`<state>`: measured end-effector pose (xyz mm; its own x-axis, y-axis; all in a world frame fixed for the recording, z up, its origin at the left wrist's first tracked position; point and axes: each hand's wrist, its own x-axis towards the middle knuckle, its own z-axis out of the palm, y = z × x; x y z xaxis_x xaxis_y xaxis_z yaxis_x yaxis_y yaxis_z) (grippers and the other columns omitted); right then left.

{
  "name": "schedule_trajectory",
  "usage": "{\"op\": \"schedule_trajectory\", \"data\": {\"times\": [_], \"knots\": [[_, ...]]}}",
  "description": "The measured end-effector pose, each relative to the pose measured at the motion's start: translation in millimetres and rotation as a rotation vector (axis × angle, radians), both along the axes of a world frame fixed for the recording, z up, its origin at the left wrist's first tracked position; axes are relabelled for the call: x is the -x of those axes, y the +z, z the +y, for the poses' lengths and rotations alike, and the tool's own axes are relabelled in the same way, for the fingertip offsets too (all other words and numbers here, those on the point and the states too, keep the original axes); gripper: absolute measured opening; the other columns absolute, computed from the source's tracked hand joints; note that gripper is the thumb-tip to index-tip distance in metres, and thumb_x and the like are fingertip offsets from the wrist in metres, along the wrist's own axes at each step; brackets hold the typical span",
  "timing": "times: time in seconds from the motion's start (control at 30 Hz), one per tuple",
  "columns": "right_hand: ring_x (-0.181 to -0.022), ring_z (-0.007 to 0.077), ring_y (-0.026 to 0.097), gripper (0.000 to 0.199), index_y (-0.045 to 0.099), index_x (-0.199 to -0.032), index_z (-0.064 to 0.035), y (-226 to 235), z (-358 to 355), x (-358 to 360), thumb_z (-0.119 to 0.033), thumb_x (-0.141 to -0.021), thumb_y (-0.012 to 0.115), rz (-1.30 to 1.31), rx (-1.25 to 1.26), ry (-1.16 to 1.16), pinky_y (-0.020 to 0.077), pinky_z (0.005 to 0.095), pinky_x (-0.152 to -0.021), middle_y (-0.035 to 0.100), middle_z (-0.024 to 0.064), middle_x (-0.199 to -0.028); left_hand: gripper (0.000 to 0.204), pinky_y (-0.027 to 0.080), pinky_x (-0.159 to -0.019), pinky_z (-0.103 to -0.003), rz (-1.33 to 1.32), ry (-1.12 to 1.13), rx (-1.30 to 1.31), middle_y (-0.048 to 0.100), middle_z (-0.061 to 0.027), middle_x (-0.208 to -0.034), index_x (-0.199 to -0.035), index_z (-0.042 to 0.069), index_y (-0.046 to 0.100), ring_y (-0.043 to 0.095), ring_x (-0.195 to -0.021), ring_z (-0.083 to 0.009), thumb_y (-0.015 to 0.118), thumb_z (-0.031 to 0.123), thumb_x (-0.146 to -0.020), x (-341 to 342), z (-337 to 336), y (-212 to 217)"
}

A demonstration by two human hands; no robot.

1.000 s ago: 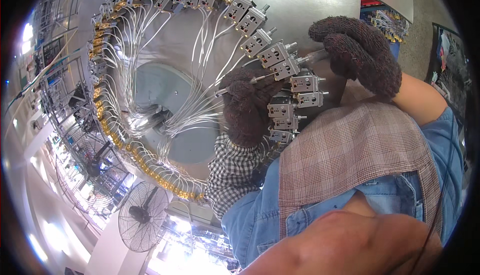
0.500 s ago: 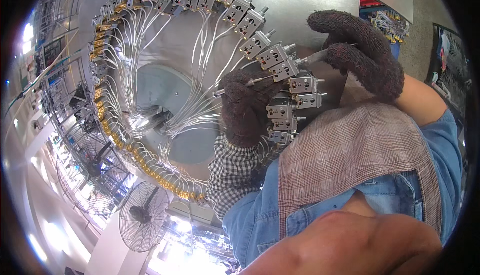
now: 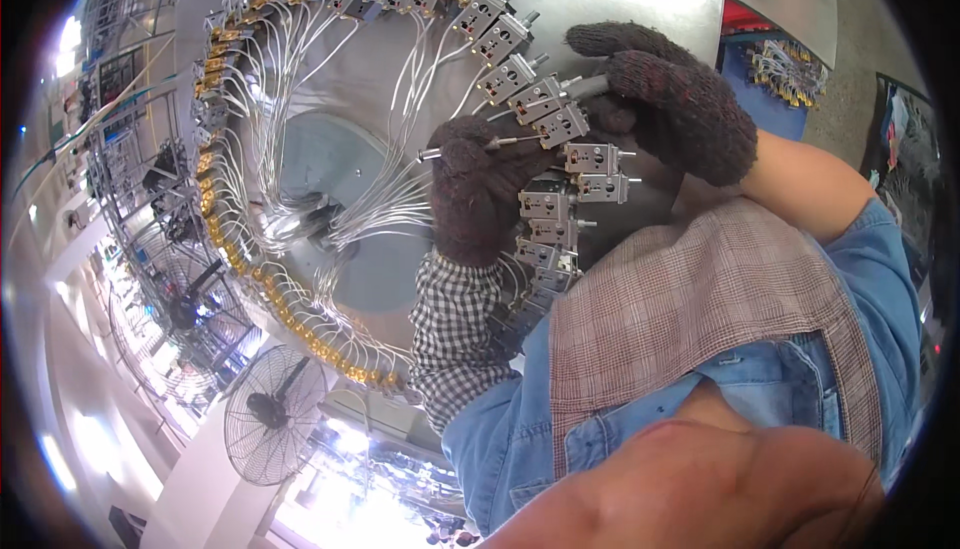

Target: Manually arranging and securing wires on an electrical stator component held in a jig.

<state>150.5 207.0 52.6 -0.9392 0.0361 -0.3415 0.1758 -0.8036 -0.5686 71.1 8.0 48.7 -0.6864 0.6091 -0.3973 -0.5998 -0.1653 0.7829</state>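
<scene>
My left hand (image 3: 475,189), in a dark knitted glove and checked sleeve cover, is closed around a slim metal screwdriver-like tool (image 3: 515,140). Its thin tip reaches the face of a small silver metal thermostat-like block (image 3: 562,126). My right hand (image 3: 685,104), gloved the same way, is curled at the block's outer side. A grey tapered tool (image 3: 590,86) shows between its fingers and the block's shaft end; the rest of it is hidden. Similar blocks (image 3: 500,39) with short shafts curve around the round table's edge, white wires (image 3: 400,199) running from them to the centre.
The round metal table has a grey centre disc (image 3: 350,144). Brass-coloured terminals (image 3: 330,349) line its left and near rim. A black fan (image 3: 268,409) stands at lower left. A blue bin (image 3: 765,99) holding wired parts (image 3: 790,69) is at upper right, below another metal tabletop (image 3: 790,9).
My right hand has moved left, closer to the block, with its fingers more curled. The left hand keeps the tool's tip at the block. The ring of blocks has shifted slightly in view.
</scene>
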Motion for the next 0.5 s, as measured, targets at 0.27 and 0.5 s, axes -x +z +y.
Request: {"op": "schedule_trajectory", "data": {"times": [0.27, 0.5], "knots": [[-0.069, 0.0114, 0.042, 0.04, 0.043, -0.122, -0.0062, -7, 36, 50, -0.022, -0.086, 0.052, -0.002, 0.09, 0.1, 0.0453, 0.034, -0.076, 0.054, 0.0061, -0.09, 0.033, 0.053, -0.076, -0.046, 0.101, 0.093, 0.103, 0.049, -0.0234, -0.103, -0.105, 0.002, 0.032, 0.059, -0.089, -0.0365, 0.027, 0.033, -0.094, 26, 35, 1], [-0.069, 0.0134, 0.046, 0.043, 0.044, -0.121, -0.0035, -68, 80, 153, -0.026, -0.085, 0.054, 0.311, -0.449, 0.149, 0.0468, 0.0345, -0.076, 0.052, 0.0076, -0.082, 0.035, 0.052, -0.076, -0.049, 0.122, 0.291, 0.006, 0.053, -0.0212, -0.099, -0.107, 0.001, 0.032, 0.059, -0.088, -0.035, 0.032, 0.033, -0.093, 93, 74, -22]]}}
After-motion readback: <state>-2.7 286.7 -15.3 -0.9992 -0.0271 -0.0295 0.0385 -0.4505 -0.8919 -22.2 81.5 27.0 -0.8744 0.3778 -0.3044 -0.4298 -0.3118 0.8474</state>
